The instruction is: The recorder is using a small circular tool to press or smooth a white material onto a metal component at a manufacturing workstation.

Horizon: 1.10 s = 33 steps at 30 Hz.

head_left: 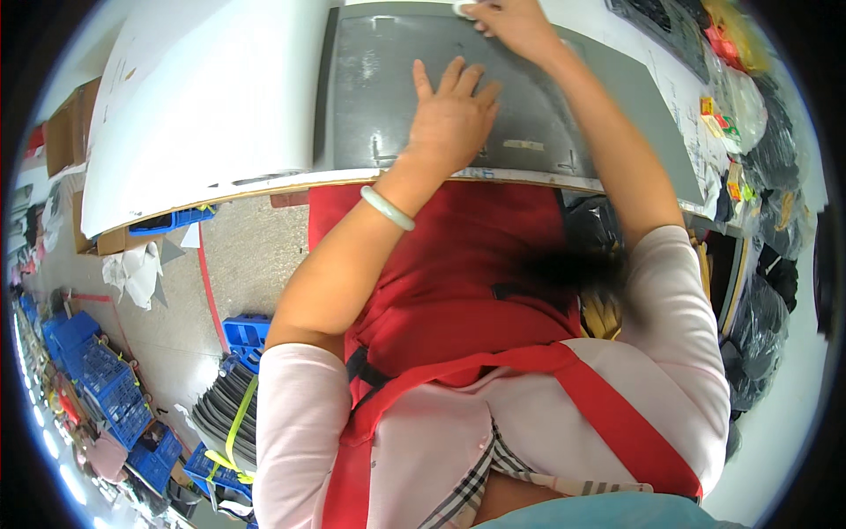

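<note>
A dark grey sheet (379, 79) lies flat across the white worktable in front of me. My left hand (454, 115) rests on it palm down with the fingers spread, and a pale green bangle (388, 208) circles that wrist. Farther off, at the sheet's far edge, my right hand (518, 28) is closed in a pinch on a small white object (462, 8). The picture's upper border cuts that object off, so its kind cannot be told. A strip of tape (523, 145) sticks to the sheet near its front edge.
White sheeting (220, 88) covers the table's left part. At the right lie plastic bags (745, 97) and a small box (714, 115). Blue crates (106, 379) and a strapped stack of dark sheets (225, 410) stand on the floor at left, with cardboard boxes (72, 128) by the table.
</note>
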Tool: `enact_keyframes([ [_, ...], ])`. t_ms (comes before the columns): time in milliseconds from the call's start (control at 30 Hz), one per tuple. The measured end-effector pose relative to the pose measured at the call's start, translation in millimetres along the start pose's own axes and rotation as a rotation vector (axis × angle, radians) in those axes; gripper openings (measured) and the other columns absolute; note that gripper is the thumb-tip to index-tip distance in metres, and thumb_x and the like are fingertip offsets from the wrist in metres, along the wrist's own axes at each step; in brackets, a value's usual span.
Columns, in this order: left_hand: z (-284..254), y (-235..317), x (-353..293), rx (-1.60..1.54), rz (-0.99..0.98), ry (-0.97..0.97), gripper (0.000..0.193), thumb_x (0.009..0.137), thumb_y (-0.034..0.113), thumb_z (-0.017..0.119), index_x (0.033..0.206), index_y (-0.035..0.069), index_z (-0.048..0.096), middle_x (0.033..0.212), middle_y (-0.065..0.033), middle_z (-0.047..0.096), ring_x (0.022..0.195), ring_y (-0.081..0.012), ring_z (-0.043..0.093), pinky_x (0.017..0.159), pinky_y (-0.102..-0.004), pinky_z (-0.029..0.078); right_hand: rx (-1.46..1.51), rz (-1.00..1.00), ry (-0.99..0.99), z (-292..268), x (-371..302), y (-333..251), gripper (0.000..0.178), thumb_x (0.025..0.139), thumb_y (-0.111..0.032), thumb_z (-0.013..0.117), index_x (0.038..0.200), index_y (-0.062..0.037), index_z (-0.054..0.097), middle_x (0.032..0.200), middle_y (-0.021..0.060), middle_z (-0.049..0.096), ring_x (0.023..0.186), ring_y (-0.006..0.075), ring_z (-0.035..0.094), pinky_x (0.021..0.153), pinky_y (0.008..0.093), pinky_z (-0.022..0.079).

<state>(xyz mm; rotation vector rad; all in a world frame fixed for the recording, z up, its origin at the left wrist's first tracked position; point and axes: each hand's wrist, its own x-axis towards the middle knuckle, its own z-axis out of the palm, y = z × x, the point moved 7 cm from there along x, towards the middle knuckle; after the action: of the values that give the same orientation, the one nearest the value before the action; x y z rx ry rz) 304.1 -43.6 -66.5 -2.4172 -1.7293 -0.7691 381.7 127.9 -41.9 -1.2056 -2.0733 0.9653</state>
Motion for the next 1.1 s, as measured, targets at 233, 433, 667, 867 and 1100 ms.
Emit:
enact_keyframes([
  [233,3,0,1,0.001,-0.001,-0.041,0.038,0.101,0.032,0.059,0.137,0.019,0.062,0.143,-0.0055,0.054,0.142,-0.0285,0.043,0.112,-0.0753,0.025,-0.304,-0.382,-0.016,78,33,-69,0.026,0.091,-0.020,0.067,0.089,0.0065,0.067,0.087,0.0265,0.067,0.082,0.0439,0.064,0.075,0.0477,0.051],
  [433,-3,0,0,-0.067,-0.014,0.009,0.040,0.101,0.031,0.059,0.138,0.018,0.061,0.146,-0.0077,0.050,0.144,-0.0286,0.039,0.112,-0.0762,0.024,-0.415,-0.514,-0.011,99,44,-81,0.022,0.092,-0.016,0.065,0.088,0.0054,0.069,0.089,0.0270,0.068,0.087,0.0469,0.064,0.079,0.0503,0.050],
  [667,-1,-1,1,-0.053,-0.026,-0.019,0.040,0.100,0.031,0.060,0.138,0.017,0.062,0.145,-0.0076,0.052,0.143,-0.0288,0.040,0.113,-0.0760,0.022,-0.524,-0.386,-0.048,88,45,-78,0.020,0.088,-0.014,0.068,0.089,0.0061,0.068,0.084,0.0254,0.068,0.086,0.0451,0.067,0.078,0.0489,0.053],
  [867,3,-1,1,-0.071,-0.017,-0.045,0.039,0.100,0.031,0.060,0.136,0.016,0.064,0.142,-0.0081,0.055,0.143,-0.0299,0.041,0.113,-0.0761,0.022,0.078,-0.036,-0.088,96,49,-52,0.008,0.090,-0.004,0.062,0.087,0.0031,0.064,0.074,0.0168,0.068,0.060,0.0245,0.067,0.055,0.0372,0.055],
  [1100,0,-2,0,-0.087,-0.009,0.015,0.036,0.100,0.032,0.059,0.132,0.015,0.067,0.142,-0.0091,0.055,0.142,-0.0298,0.042,0.113,-0.0760,0.022,0.078,0.081,-0.253,104,50,-45,0.013,0.091,-0.009,0.066,0.085,0.0022,0.062,0.065,0.0113,0.065,0.052,0.0198,0.063,0.048,0.0318,0.052],
])
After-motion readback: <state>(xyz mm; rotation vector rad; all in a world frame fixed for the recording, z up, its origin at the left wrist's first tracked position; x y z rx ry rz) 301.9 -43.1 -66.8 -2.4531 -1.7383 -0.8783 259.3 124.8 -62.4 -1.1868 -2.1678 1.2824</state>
